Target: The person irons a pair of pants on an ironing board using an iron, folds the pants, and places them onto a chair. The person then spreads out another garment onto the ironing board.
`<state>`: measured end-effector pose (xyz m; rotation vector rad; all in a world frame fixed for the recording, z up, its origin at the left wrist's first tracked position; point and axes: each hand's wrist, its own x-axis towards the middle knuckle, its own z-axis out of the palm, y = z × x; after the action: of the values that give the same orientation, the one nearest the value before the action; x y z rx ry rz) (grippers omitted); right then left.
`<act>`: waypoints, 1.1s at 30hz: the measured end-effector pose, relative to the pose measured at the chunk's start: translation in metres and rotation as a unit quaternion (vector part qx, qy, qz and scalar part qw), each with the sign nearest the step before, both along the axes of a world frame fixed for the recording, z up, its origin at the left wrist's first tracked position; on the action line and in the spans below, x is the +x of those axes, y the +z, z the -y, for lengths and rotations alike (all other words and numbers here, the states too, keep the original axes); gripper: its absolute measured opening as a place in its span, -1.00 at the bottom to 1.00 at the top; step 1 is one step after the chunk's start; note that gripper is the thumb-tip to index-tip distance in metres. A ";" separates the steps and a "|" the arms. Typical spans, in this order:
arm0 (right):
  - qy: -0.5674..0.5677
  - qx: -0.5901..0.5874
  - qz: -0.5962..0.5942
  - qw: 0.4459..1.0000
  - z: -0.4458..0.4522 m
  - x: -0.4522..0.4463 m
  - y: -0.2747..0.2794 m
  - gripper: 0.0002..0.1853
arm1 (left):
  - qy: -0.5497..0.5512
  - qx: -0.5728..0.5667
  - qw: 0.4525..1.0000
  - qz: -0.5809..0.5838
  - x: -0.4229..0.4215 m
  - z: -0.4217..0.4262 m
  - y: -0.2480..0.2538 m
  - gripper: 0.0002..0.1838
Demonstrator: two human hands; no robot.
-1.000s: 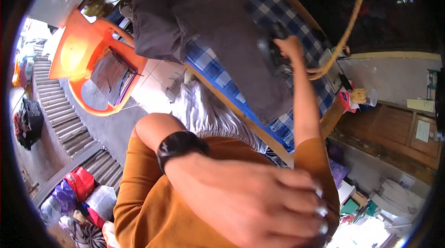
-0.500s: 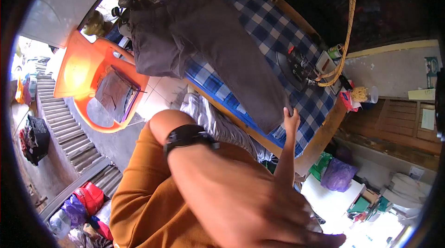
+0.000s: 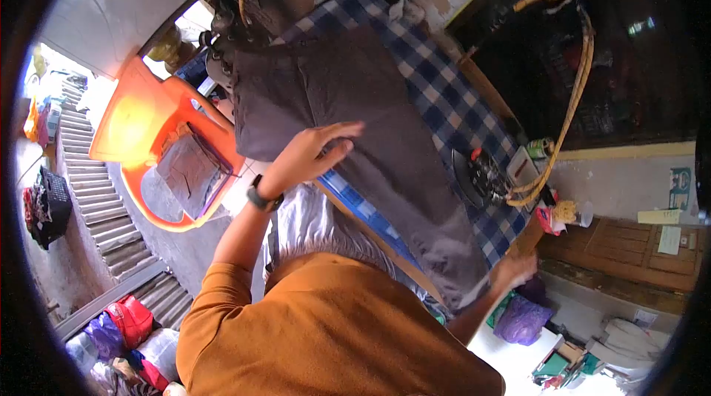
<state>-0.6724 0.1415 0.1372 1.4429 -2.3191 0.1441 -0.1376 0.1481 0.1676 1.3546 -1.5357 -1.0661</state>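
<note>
Trousers [image 3: 389, 126] in dark grey lie spread over a blue checked cloth [image 3: 444, 100] on the desk [image 3: 529, 236] in the head view, with an iron [image 3: 480, 180] on the cloth just beside one leg and an orange chair [image 3: 118, 126] bearing folded clothes [image 3: 189, 172] to the left. Of the two hands, the left hand [image 3: 315, 150] is open and empty over the trousers, thumb apart from the fingers; the right hand [image 3: 513, 272] is blurred near the leg's end, so its opening and any grip cannot be told.

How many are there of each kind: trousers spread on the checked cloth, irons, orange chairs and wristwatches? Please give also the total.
Spread trousers: 1 pair
Iron: 1
Orange chair: 1
Wristwatch: 1
Total: 4
</note>
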 end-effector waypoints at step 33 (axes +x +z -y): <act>0.563 -0.016 0.353 0.748 0.064 0.502 0.024 -0.55 | 0.194 -0.010 0.953 -0.233 0.083 0.004 -0.038 -0.52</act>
<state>-0.1706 0.0770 0.1611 2.9239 -1.4077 1.2231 -0.0545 0.1441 0.1294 1.2135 -0.8886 -1.0217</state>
